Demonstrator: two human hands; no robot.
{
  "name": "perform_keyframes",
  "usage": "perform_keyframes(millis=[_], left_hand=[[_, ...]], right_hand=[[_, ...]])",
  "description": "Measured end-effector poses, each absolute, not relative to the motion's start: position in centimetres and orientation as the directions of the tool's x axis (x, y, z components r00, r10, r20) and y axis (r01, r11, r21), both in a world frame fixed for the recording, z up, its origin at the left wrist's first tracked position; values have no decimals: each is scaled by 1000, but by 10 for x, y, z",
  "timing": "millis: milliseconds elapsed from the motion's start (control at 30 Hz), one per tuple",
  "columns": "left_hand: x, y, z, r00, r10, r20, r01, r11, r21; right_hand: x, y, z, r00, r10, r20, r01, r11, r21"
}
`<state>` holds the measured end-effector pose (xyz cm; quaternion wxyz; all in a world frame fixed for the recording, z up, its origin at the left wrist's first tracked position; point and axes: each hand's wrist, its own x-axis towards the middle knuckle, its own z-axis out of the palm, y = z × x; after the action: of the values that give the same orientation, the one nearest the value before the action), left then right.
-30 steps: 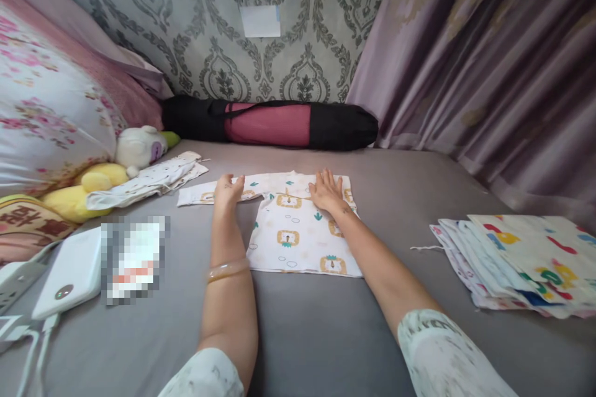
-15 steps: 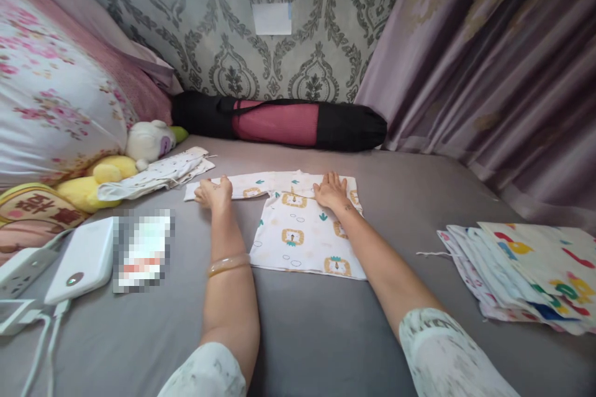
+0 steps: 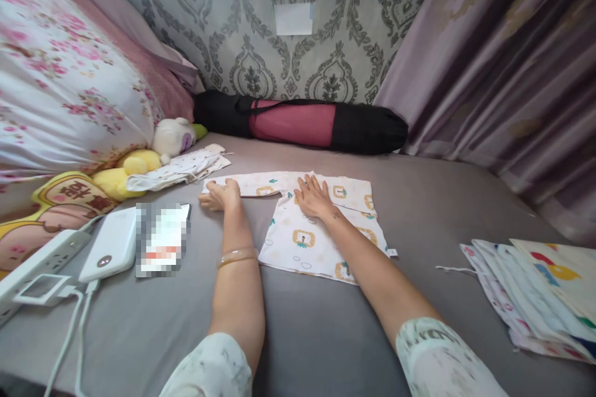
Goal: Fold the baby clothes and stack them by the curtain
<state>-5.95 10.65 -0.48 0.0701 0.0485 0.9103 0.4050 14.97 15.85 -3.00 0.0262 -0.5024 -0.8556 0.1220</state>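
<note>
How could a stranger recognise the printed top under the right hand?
On the grey sheet, in front of the black-and-pink bag, the right hand rests on a white top, one sleeve stretched left. Square tan faces distinguish it from the folded pile.

Our right hand [image 3: 313, 196] now lies farther left on the shirt [image 3: 284, 236]; our left hand [image 3: 221, 195], nearer the sleeve's [image 3: 254, 185] end.
</note>
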Motion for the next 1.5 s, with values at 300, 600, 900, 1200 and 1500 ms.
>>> perform_keyframes(millis=[300, 600, 900, 1200, 1500], left_hand=[[-63, 109, -12, -989, 139, -50, 61, 693, 718], [-67, 109, -16, -966, 255, -36, 163, 716, 678], [-94, 145, -14, -929, 369, 14, -6, -52, 999], [-77, 148, 19, -657, 652, 377, -188, -627, 756], [-12, 153, 39, -417, 785, 457, -188, -567, 802]], right_hand=[[146, 161, -28, -481, 877, -12, 855, 466, -225], [125, 173, -20, -601, 777, 189, 758, 629, -176], [117, 186, -20, -641, 767, -7, 723, 601, -341], [102, 199, 0, -558, 778, -288, 824, 476, -307], [92, 202, 14, -497, 779, -382, 861, 389, -326]])
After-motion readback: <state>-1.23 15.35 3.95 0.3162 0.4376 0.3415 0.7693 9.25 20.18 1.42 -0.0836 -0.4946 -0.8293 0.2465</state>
